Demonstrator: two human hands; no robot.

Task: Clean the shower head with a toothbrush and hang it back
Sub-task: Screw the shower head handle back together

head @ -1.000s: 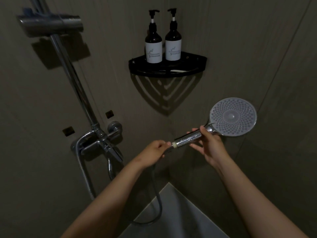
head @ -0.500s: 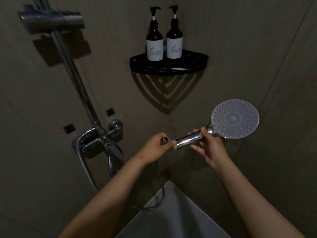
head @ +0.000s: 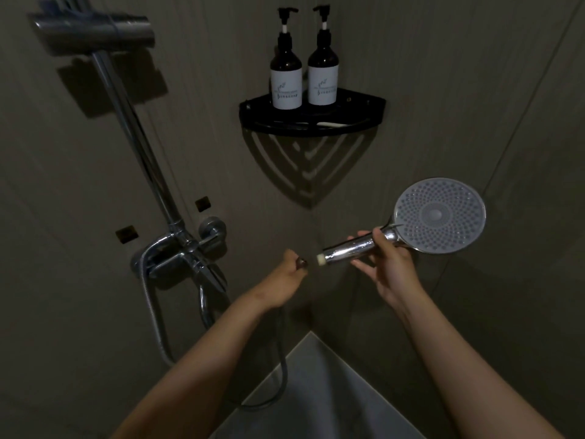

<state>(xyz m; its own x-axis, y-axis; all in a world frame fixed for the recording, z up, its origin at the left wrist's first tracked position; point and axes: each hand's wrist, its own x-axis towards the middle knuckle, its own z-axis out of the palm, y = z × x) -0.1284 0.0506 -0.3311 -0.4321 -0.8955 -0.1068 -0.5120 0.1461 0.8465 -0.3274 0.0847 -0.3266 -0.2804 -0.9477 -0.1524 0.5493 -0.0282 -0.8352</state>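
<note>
The round shower head (head: 440,214) with its grey nozzle face turned toward me is held by its chrome handle in my right hand (head: 387,267). The white threaded end of the handle points left and is bare. My left hand (head: 286,280) is closed around the end nut of the shower hose (head: 281,369), a small gap away from the handle. The hose hangs down from my left hand and loops low. A white toothbrush (head: 332,124) lies on the black corner shelf (head: 364,114).
A chrome riser rail (head: 133,131) with the holder bracket (head: 95,30) at its top stands on the left wall, above the mixer tap (head: 180,251). Two dark pump bottles (head: 304,77) stand on the corner shelf. A pale floor shows at the bottom.
The hose end has come off the shower head handle. My left hand with the hose nut has moved left and slightly down, and my right hand has lifted the head a little to the right.
</note>
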